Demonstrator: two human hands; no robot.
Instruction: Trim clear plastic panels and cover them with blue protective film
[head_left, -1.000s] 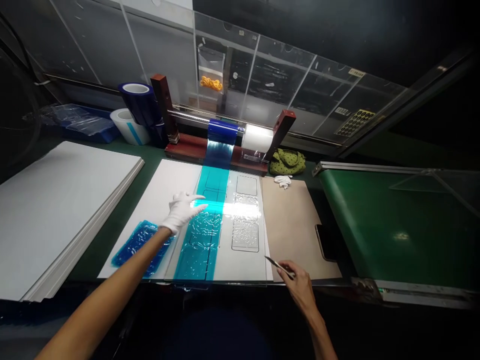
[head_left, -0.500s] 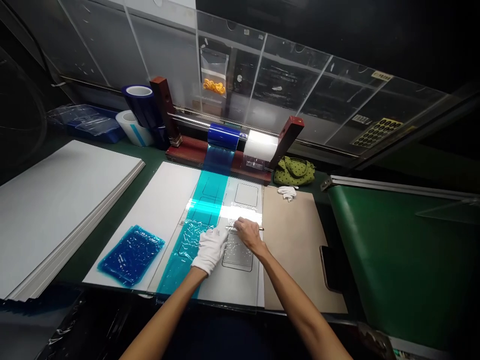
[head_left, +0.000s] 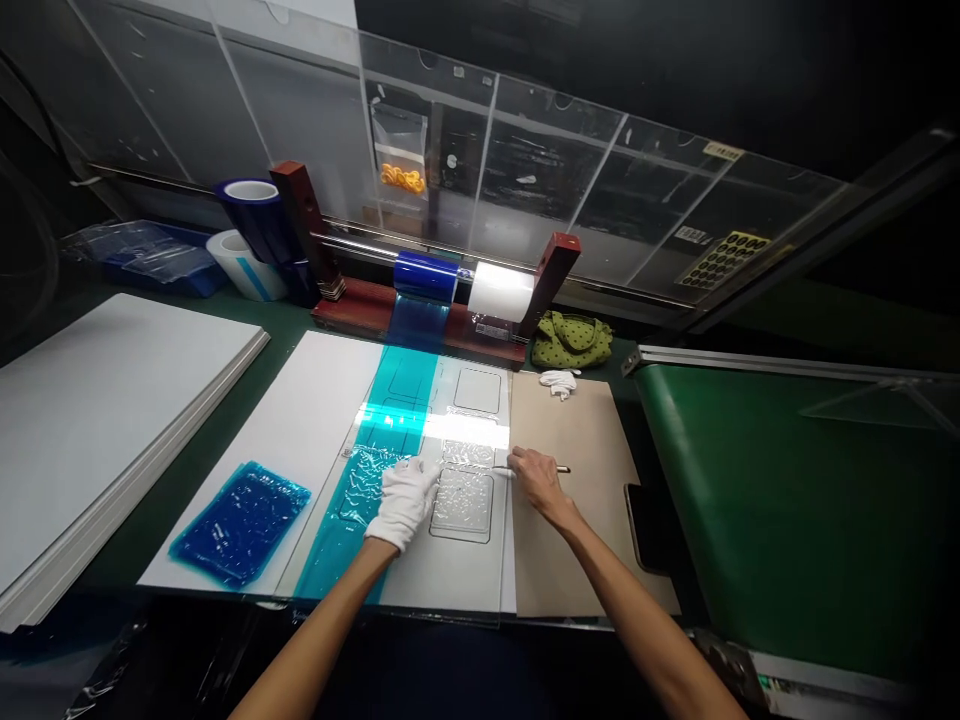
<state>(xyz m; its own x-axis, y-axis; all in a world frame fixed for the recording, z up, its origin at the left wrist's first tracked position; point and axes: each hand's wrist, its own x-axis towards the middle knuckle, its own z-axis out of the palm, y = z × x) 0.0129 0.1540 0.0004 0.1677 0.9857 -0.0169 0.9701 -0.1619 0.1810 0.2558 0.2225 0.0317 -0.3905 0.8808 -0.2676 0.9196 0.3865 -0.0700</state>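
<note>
My left hand (head_left: 403, 503), in a white glove, rests on the blue film strip (head_left: 330, 550), its fingers reaching toward the clear film beside it. My right hand (head_left: 537, 478) is bare and closed around a slim pen-like tool (head_left: 563, 469). The tool lies nearly level, its thin pale tip pointing left over the right edge of the clear film (head_left: 463, 503). That film looks wrinkled over black rounded outlines on the white sheet (head_left: 463, 572). Up at the stand, the blue film roll (head_left: 426, 276) feeds the strip; a clear film roll (head_left: 501, 291) hangs alongside.
A stack of blue film pieces (head_left: 241, 522) lies left, near thick white sheets (head_left: 112, 400). Brown board (head_left: 585, 560), a phone (head_left: 654, 530) and a green belt surface (head_left: 757, 480) are right. A red-brown stand (head_left: 352, 310), spare rolls (head_left: 244, 265) and a green pouch (head_left: 571, 340) stand behind.
My right hand has moved right with the pen-like tool, away from my left hand to the clear film's right edge. My left hand stays on the film. The view has shifted slightly.
</note>
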